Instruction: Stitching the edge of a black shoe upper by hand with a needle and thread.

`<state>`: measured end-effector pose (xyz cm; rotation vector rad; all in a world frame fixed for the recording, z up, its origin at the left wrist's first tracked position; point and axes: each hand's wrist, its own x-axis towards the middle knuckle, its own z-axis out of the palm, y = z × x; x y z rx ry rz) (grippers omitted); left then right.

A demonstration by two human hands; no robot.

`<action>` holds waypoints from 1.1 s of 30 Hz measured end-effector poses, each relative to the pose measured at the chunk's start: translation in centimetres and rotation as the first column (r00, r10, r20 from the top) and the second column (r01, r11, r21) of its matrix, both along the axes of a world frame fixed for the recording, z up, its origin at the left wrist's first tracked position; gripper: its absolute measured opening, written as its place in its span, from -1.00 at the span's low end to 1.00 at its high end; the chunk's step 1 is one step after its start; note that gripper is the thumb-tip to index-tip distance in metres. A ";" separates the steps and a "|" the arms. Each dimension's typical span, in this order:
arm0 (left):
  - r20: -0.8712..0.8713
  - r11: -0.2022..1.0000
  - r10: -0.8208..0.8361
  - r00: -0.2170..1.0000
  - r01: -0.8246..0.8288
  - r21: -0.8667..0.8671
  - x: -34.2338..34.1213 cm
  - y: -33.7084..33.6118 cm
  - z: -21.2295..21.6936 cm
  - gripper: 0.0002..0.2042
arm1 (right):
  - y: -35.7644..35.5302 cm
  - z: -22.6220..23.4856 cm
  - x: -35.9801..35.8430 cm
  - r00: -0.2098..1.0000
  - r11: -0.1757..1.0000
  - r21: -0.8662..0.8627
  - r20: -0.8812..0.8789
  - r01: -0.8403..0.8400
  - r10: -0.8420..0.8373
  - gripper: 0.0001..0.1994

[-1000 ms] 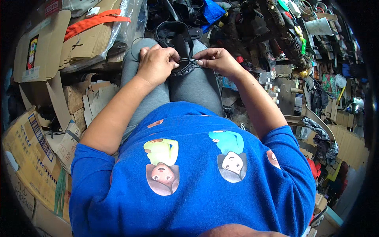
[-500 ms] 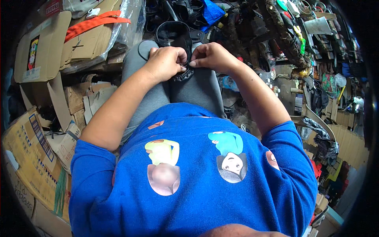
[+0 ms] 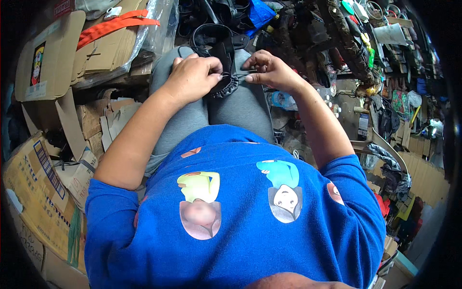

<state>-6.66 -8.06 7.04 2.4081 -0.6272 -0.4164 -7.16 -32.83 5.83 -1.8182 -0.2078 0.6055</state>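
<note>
Across my thighs rests a black item (image 3: 222, 50) with a round opening at its far end and a puckered, gathered edge (image 3: 228, 88) at its near end. I cannot make out exactly what it is. My left hand (image 3: 191, 77) is closed at its left side, thumb and forefinger pinching a thin, pale strand. To the right, my right hand (image 3: 273, 72) pinches a dark thread (image 3: 243, 74) that runs taut to the gathered edge. Both hands are a little off the item, with the thread between them.
Flattened cardboard (image 3: 113, 53) with orange straps (image 3: 115, 29) is stacked at the left, near an open carton (image 3: 50, 58). A clear plastic bottle (image 3: 283, 100) lies right of my legs. Cluttered shelves with tools fill the far right; a blue plastic sheet (image 3: 261, 17) lies ahead.
My hands have moved apart, the left one leftward and the right one rightward. A thread now shows stretched from the gathered edge, which is more exposed.
</note>
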 end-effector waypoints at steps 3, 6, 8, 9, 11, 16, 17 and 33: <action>0.030 0.998 -0.033 0.999 0.034 -0.048 0.2 -0.7 -0.6 -0.87 | -1.4 -0.6 -0.8 0.990 0.975 -0.222 0.136 -0.017 0.048 -0.83; 0.044 0.995 -0.068 0.997 0.071 -0.066 0.5 -0.8 -1.6 -0.86 | -1.7 1.6 -2.0 0.995 0.993 -0.118 -0.097 0.014 -0.026 -0.85; 0.070 0.993 -0.095 0.993 0.099 -0.063 0.6 -0.8 -1.6 -0.87 | -2.0 2.7 -2.0 0.989 0.999 -0.033 -0.143 0.025 -0.030 -0.89; 0.078 0.986 -0.131 0.988 0.138 -0.093 0.7 -0.6 -2.0 -0.87 | -1.9 3.5 -1.4 0.997 0.986 -0.164 -0.074 0.020 -0.032 -0.89; 0.093 0.973 -0.185 0.978 0.195 -0.126 0.8 -1.0 -1.9 -0.87 | -0.8 4.0 -0.1 0.993 0.940 -0.329 0.100 0.087 -0.056 -0.89; 0.202 0.977 -0.207 0.957 0.215 -0.016 0.3 -1.2 -1.6 -0.90 | -1.3 2.1 3.1 0.722 0.701 -0.677 0.598 0.223 0.348 -0.84; 0.198 0.979 -0.195 0.961 0.203 -0.018 0.3 -1.1 -1.6 -0.90 | -0.9 2.9 2.7 0.753 0.706 -0.675 0.574 0.215 0.321 -0.82; 0.421 0.972 -0.233 0.877 0.223 0.074 -2.0 5.9 -0.9 -0.83 | -1.8 1.9 0.7 0.512 0.530 -0.847 0.434 -0.050 0.741 -0.86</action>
